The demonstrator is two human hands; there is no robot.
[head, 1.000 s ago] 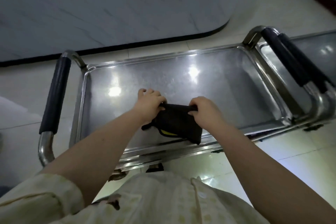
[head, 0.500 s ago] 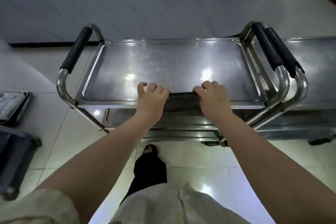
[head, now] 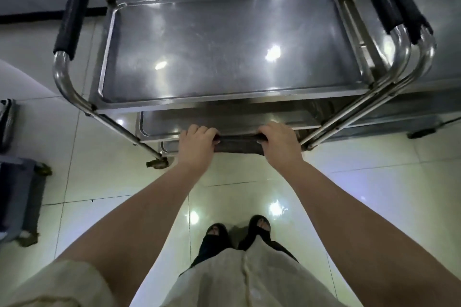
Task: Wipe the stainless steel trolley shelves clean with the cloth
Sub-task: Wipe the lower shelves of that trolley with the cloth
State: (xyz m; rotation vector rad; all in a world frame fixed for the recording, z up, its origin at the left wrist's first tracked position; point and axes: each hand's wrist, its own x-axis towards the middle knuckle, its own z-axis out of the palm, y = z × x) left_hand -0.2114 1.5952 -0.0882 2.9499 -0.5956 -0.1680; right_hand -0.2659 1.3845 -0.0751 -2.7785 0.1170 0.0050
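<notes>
Glossy floor tiles (head: 374,194) lie under everything. Fingers (head: 199,130) of the left hand (head: 197,143) and of the right hand (head: 279,142) curl over the top edge of the dark cloth (head: 239,144), gripping it stretched between them at the front lip of the middle shelf (head: 159,127), below the top shelf (head: 224,57) of the trolley (head: 58,71). By the look of it, the wipe of this lower shelf is about to begin; next the cloth needs pushing inward beneath the top shelf, pressed flat against the steel
</notes>
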